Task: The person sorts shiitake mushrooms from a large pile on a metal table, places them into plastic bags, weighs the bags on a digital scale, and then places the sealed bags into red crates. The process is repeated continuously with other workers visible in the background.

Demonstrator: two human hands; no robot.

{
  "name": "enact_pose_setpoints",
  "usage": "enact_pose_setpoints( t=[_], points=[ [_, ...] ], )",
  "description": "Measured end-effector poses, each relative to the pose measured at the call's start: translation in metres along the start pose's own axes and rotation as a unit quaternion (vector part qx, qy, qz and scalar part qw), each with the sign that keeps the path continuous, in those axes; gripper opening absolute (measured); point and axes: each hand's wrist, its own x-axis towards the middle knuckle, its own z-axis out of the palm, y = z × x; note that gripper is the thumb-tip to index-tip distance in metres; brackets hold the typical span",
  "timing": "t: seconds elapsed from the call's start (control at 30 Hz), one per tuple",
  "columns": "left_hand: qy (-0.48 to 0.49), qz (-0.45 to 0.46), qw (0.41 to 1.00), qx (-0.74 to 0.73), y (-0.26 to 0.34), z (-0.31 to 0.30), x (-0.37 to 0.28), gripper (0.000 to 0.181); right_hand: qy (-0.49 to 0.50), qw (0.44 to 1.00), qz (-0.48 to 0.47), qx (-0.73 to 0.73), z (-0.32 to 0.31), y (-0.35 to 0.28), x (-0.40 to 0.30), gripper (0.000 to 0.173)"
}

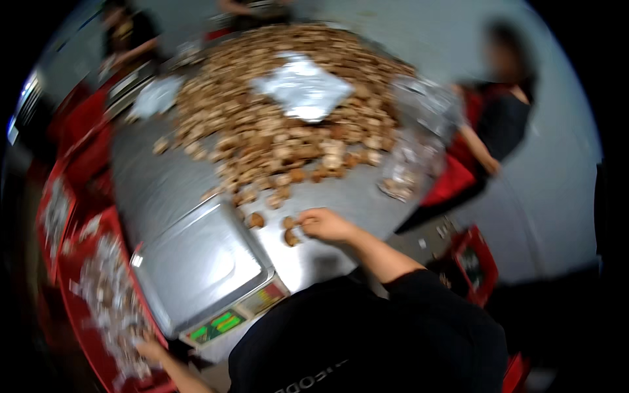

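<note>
My right hand (325,225) is over the metal table with its fingers curled. Its fingertips are close beside two loose brown mushrooms (291,238), and blur hides whether it pinches one. Low at the left, my left hand (150,350) reaches over a red crate (87,339) of filled clear plastic bags (110,299). It is at the bags near the crate's inner edge; a grip is not clear. Between my hands stands a digital weighing scale (206,265) with a bare steel platform and a lit green display. A large heap of brown mushrooms (265,132) spreads beyond it.
A shiny plastic bag (309,88) lies on the heap. At the right, a person (506,113) stands by clear bags (408,167), one partly filled. Two more people work at the far side, one beside another scale (130,91). A red crate (474,267) stands at lower right.
</note>
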Motion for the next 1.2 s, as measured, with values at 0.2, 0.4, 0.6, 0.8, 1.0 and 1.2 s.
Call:
enact_pose_setpoints(
  t=[0.2, 0.4, 0.6, 0.8, 1.0, 1.2],
  points=[
    [-0.239, -0.329, 0.911, 0.069, 0.022, 0.009, 0.046, 0.06, 0.416, 0.783, -0.146, -0.438, -0.1, 0.023, -0.041, 0.045],
    [0.059, -0.098, 0.954, 0.278, 0.076, -0.012, 0.062, 0.056, 0.544, 0.785, -0.001, -0.295, -0.298, 0.033, -0.101, 0.077],
    [-0.015, 0.173, 0.964, -0.2, 0.179, -0.044, 0.098, 0.033, 0.236, 0.896, 0.058, -0.373, -0.214, 0.026, -0.04, 0.046],
    [-0.279, 0.092, 0.887, -0.357, 0.313, -0.169, -0.051, 0.023, 0.376, 0.917, -0.135, 0.001, -0.213, -0.098, -0.075, 0.021],
    [-0.723, -0.063, 0.533, -0.434, 0.374, -0.128, -0.19, 0.05, 0.055, 0.862, -0.477, 0.16, -0.066, -0.207, -0.101, 0.037],
    [-0.515, -0.126, 0.443, -0.723, 0.347, -0.098, -0.2, 0.063, -0.183, 0.875, -0.436, 0.105, 0.063, -0.234, -0.075, 0.063]
  ],
)
